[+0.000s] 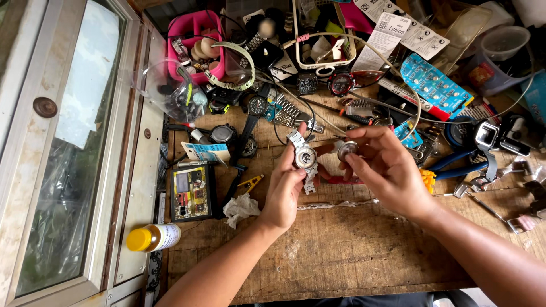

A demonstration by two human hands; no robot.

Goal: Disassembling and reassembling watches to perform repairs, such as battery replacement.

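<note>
My left hand [282,190] holds a silver metal-band wristwatch [305,158] upright by its case, above the middle of a worn wooden workbench [341,250]. My right hand [387,167] pinches a small round silver case back [346,150] between thumb and fingers, just right of the watch and apart from it. Red-handled pliers [335,177] lie on the bench under both hands.
Several watches [256,108], a pink basket [193,42], a white basket [324,40], blue battery cards [435,85] and blue-handled pliers [460,167] crowd the back. A small circuit tester [192,192], a crumpled tissue [242,207] and a yellow-capped bottle [152,237] sit left, beside a window frame [68,142].
</note>
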